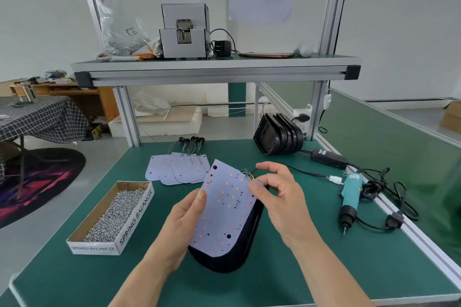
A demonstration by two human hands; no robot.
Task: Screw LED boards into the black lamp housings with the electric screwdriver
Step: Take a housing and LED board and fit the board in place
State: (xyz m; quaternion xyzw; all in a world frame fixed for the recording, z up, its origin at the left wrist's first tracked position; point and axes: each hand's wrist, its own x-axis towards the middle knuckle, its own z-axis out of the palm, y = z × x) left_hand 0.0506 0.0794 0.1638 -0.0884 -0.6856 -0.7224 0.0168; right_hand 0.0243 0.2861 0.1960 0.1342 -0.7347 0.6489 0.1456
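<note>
Work item: one LED board (224, 209) lies tilted on top of a black housing (240, 252) at the near centre of the green table (311, 271), not seated flat.

Left hand (184, 219): grasping the board's left edge, thumb on top, fingers curled beneath it.

Right hand (277, 197): thumb and fingers pinching the board's far right corner, just beside the coloured wires (248, 175) that leave it there. This hand covers that corner and part of the housing rim.

Screwdriver (349, 197): lying untouched on the table to the right, tip toward the near edge, well apart from both hands. Its cable (389, 192) is looped beside it, with a black power adapter (329, 158) behind.

Surroundings: an open box of screws (112, 217) to the left; spare boards (177, 168) fanned out behind the work item; a stack of housings (279, 134) standing on edge at the far right. On the shelf (214, 67) above stand a grey machine (184, 32) and a clear bag (122, 30).
</note>
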